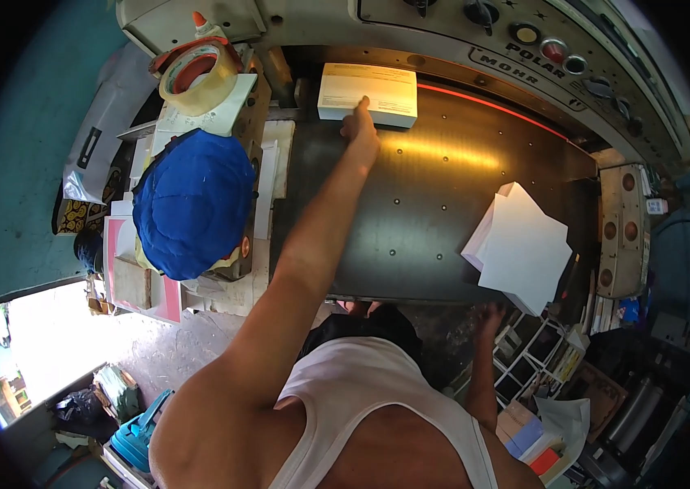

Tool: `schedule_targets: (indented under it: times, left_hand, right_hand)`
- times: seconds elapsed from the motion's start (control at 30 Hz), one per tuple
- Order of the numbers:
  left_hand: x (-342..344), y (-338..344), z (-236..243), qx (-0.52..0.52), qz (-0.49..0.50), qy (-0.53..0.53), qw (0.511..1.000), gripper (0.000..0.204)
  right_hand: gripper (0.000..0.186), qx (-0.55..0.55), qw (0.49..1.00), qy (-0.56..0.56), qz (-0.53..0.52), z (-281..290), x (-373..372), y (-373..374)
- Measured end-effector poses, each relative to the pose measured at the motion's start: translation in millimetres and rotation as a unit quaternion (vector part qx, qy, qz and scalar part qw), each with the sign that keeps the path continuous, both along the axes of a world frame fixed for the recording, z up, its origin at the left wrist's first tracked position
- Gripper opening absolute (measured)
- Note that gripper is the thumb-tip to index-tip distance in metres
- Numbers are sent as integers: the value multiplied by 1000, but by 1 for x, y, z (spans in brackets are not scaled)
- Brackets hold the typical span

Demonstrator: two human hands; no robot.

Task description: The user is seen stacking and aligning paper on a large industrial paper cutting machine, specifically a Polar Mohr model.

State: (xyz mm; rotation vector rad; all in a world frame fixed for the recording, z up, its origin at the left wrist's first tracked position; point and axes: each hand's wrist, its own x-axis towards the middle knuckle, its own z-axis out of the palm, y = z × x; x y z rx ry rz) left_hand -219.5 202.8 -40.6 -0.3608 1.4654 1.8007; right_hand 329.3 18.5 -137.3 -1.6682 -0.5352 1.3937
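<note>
My left hand (359,130) reaches far across the dark metal table of a paper cutter. Its index finger is stretched out onto the front of a neat stack of printed paper (368,88), which lies at the back left under the machine's front. The other fingers are partly hidden, and the hand does not wrap round the stack. My right hand (488,319) is low at the table's front edge, its fingers loosely apart with nothing visible in them. Just above it sits a pile of white paper (522,248), its layers turned at angles to each other.
A red light line (491,108) crosses the table's back below the control panel (516,45). On the left side ledge are a blue cloth cap (194,204), a tape roll (196,79) and a glue bottle (201,24). A white wire rack (528,354) stands at the lower right.
</note>
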Motion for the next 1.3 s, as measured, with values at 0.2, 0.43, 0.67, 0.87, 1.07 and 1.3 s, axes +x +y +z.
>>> schedule_targets:
  times: [0.2,0.43,0.67,0.87,1.07,1.3]
  left_hand:
    - [-6,-16,-8,6,-78,91,993,83]
    - [-24,-8,-11,51,-69,21,996,66]
    - [-26,1,-26,50,-22,23,998,47]
    - [-22,8,-25,4,-3,40,999,45]
    - [-24,7,-21,17,1,24,1000,45]
    - [-22,7,-18,9,14,36,999,45]
  right_hand:
    - [40,47,915,396,-62,-36,14,24]
    - [35,-9,881,462,-97,-60,19,37]
    - [36,-20,879,461,-118,-55,17,45]
    - [45,-32,899,420,-115,-59,22,50]
    - [37,-27,916,375,-139,-46,14,42]
    - [44,62,891,447,51,-63,1,37]
